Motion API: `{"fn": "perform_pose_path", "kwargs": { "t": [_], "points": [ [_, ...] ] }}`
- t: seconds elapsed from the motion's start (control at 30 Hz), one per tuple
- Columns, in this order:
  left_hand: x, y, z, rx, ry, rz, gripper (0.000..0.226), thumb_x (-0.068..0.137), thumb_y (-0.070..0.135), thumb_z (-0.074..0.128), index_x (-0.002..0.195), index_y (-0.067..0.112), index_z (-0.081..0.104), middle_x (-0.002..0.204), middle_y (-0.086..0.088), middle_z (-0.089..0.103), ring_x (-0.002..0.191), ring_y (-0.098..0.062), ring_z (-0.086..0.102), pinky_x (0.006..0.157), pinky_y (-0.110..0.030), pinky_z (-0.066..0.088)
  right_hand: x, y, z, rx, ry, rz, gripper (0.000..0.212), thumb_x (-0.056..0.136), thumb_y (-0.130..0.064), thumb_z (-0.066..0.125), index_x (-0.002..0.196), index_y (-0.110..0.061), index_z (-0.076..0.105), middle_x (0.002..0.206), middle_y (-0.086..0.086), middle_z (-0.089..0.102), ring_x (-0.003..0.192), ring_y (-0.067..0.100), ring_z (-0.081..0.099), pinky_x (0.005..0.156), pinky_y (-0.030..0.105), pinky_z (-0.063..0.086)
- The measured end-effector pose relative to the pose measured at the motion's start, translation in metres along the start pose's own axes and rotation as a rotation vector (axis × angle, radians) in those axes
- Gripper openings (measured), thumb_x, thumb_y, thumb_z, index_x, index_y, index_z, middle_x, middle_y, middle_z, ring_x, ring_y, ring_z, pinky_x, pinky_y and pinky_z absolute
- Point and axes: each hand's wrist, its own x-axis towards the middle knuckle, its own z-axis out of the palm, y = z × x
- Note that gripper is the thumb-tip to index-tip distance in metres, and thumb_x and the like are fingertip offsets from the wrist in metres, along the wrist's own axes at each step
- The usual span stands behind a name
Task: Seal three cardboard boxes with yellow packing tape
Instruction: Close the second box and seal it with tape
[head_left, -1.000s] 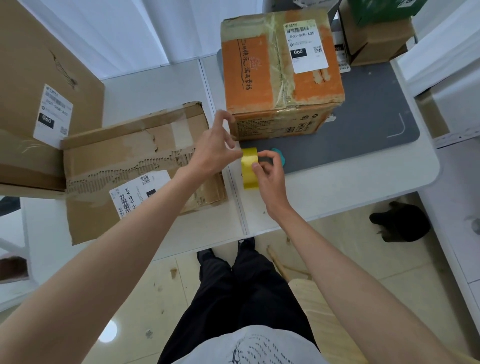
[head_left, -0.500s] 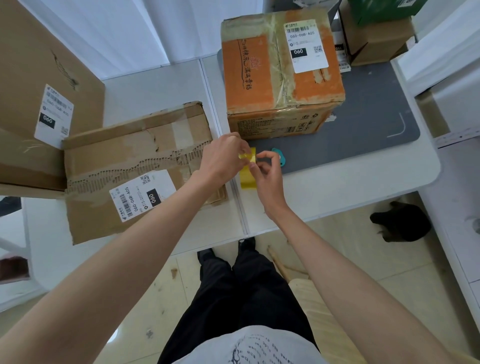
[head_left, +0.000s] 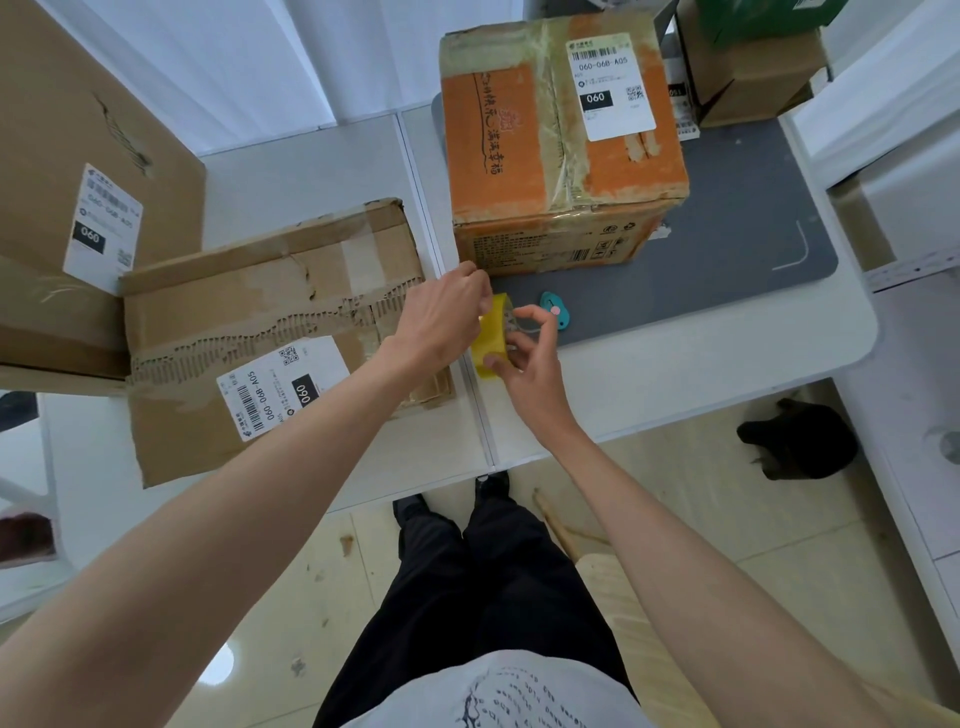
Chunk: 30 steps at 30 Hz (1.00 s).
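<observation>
Cardboard fills the left edge: a big brown box (head_left: 78, 171) stands there, a flatter torn box (head_left: 260, 332) lies beside it on the white table (head_left: 675, 358), and an orange box (head_left: 561, 140) sits on the grey mat (head_left: 737, 223). Between them, above the table's front edge, the right hand (head_left: 530, 358) grips the yellow tape roll (head_left: 491, 338) while the left hand (head_left: 441, 317) pinches at its upper rim. Just beside it lies a small teal cutter (head_left: 555, 314).
</observation>
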Motion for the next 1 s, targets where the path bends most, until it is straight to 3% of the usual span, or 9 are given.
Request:
{"fn": "perform_pose_path", "kwargs": {
  "t": [0.13,0.27,0.4,0.57,0.7,0.87,1.0],
  "points": [
    [-0.011,0.005,-0.009,-0.034,0.002,0.08,0.008,0.102,0.013,0.051,0.103,0.02,0.055,0.108,0.001,0.061,0.083,-0.022,0.058,0.067,-0.035,0.041,0.012,-0.011,-0.012,-0.031,0.032,-0.043,0.045,0.096,-0.001,0.063,0.131,-0.018,0.04,0.111,0.02,0.069,0.097,0.023,0.07,0.078,0.027,0.055],
    [-0.013,0.007,-0.022,-0.139,-0.051,0.057,0.008,0.103,0.017,0.047,0.107,0.02,0.053,0.108,0.002,0.062,0.093,-0.023,0.058,0.075,-0.045,0.05,0.019,-0.012,-0.018,-0.154,0.077,-0.096,0.017,0.097,-0.007,0.063,0.111,-0.01,0.054,0.101,0.013,0.065,0.087,0.018,0.063,0.073,0.025,0.05],
    [-0.001,0.003,-0.022,-0.101,-0.07,-0.004,0.011,0.107,0.02,0.041,0.112,0.017,0.05,0.11,0.001,0.058,0.092,-0.023,0.056,0.068,-0.039,0.042,0.012,-0.005,-0.016,-0.22,0.042,-0.132,0.008,0.095,-0.002,0.063,0.098,-0.002,0.055,0.092,0.01,0.058,0.082,0.013,0.054,0.073,0.025,0.047],
    [0.012,0.006,-0.013,-0.032,-0.118,-0.059,0.013,0.105,0.019,0.037,0.11,0.017,0.05,0.114,-0.005,0.059,0.085,-0.025,0.053,0.067,-0.038,0.035,0.006,-0.001,-0.016,-0.248,0.051,-0.151,0.01,0.097,-0.005,0.062,0.1,-0.009,0.053,0.091,-0.006,0.056,0.079,0.009,0.053,0.072,0.026,0.046],
    [0.018,0.015,-0.004,0.007,-0.157,-0.093,0.015,0.102,0.017,0.042,0.112,0.015,0.053,0.114,-0.008,0.06,0.09,-0.028,0.055,0.069,-0.039,0.036,0.004,0.001,-0.019,-0.288,0.035,-0.191,0.012,0.101,-0.013,0.06,0.105,-0.007,0.051,0.093,-0.005,0.056,0.079,0.008,0.052,0.071,0.027,0.046],
    [0.024,0.023,-0.003,0.005,-0.11,-0.138,0.015,0.099,0.014,0.05,0.11,0.015,0.06,0.116,-0.009,0.061,0.098,-0.033,0.061,0.071,-0.04,0.04,0.002,-0.001,-0.015,-0.257,0.055,-0.181,0.016,0.103,-0.017,0.059,0.115,-0.013,0.048,0.096,-0.003,0.06,0.081,0.014,0.057,0.072,0.036,0.049],
    [0.022,0.027,-0.003,-0.003,-0.065,-0.156,0.018,0.097,0.008,0.052,0.112,0.015,0.06,0.116,-0.008,0.06,0.097,-0.032,0.06,0.07,-0.039,0.039,0.004,-0.011,-0.015,-0.121,0.057,-0.102,0.059,0.097,-0.005,0.064,0.143,-0.021,0.031,0.093,-0.002,0.067,0.085,0.028,0.064,0.078,0.033,0.054]
  ]
}}
